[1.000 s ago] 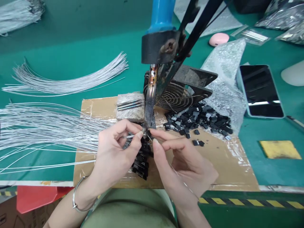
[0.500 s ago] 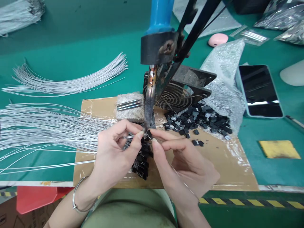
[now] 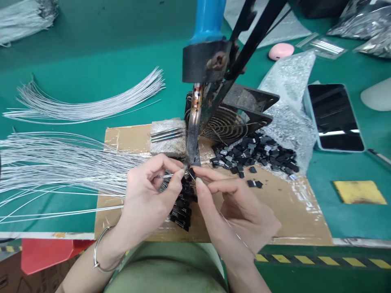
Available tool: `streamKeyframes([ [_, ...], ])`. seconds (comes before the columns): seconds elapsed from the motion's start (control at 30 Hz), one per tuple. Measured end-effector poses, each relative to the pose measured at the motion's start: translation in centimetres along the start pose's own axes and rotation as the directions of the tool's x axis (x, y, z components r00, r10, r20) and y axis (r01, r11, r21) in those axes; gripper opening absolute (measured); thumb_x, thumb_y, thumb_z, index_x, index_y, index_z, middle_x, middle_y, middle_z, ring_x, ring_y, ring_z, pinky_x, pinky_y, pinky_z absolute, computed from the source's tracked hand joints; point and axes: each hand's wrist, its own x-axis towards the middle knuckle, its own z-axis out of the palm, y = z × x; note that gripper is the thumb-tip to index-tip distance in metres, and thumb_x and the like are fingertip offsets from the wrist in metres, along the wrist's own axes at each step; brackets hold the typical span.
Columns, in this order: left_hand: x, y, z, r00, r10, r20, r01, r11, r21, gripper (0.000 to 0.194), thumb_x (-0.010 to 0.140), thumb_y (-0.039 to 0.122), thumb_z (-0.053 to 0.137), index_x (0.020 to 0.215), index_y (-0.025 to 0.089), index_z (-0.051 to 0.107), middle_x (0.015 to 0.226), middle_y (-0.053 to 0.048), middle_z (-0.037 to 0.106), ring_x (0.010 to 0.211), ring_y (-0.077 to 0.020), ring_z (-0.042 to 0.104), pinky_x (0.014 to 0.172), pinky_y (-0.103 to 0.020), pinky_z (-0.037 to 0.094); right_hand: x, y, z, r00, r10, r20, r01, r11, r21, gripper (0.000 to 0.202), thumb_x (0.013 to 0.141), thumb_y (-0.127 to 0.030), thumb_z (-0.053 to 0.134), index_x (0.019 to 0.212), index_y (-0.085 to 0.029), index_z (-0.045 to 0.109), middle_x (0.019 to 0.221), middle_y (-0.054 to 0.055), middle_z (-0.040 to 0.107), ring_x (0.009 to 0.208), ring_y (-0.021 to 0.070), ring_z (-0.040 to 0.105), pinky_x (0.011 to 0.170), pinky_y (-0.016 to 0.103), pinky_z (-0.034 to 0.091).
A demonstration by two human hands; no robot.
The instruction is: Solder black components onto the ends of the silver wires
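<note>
My left hand [image 3: 152, 195] is closed in a pinch, and a short length of pale, silvery wire [image 3: 165, 176] shows between its fingers. My right hand [image 3: 238, 203] is pinched too, holding a very thin wire [image 3: 227, 221] that runs down across the palm toward the wrist. Between both sets of fingertips sits a small black connector [image 3: 192, 172]; which fingers hold it I cannot tell. The tip of an upright soldering iron [image 3: 193, 134] with a blue handle comes down right at my left fingertips. Below the hands lie several black connectors with wires [image 3: 181, 211].
White wires [image 3: 61, 162] fan out at left, with another bundle [image 3: 91, 103] behind. Loose black connectors [image 3: 256, 154] are heaped on cardboard [image 3: 293, 219], near a fan [image 3: 226, 124]. A phone [image 3: 336, 118] and yellow sponge [image 3: 359, 192] lie at right.
Both hands keep the same pinch under the iron's tip. The whole view has shifted very slightly; nothing else visibly differs.
</note>
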Motion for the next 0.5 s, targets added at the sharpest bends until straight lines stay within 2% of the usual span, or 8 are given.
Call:
streamKeyframes([
  [0.1, -0.03, -0.04, -0.09, 1.0, -0.001, -0.005, 0.001, 1.0, 0.002, 0.014, 0.089, 0.015, 0.072, 0.076, 0.019, 0.069, 0.084, -0.001, 0.077, 0.075, -0.0121, 0.067, 0.058, -0.019, 0.045, 0.05, 0.06, 0.27, 0.999, -0.002, -0.037, 0.002, 1.0, 0.013, 0.017, 0.089, -0.008, 0.077, 0.083, -0.022, 0.07, 0.106, 0.001, 0.085, 0.096, 0.0175, 0.082, 0.089, 0.028, 0.065],
  [0.5, 0.09, 0.23, -0.07, 1.0, 0.007, 0.008, -0.007, 1.0, 0.003, 0.013, 0.091, 0.017, 0.072, 0.078, 0.019, 0.07, 0.083, 0.0, 0.076, 0.076, -0.0126, 0.068, 0.059, -0.019, 0.046, 0.08, -0.09, 0.08, 1.0, -0.019, -0.022, 0.019, 1.0, 0.002, 0.017, 0.089, -0.007, 0.078, 0.085, -0.022, 0.07, 0.108, 0.002, 0.084, 0.096, 0.0196, 0.083, 0.088, 0.031, 0.065],
])
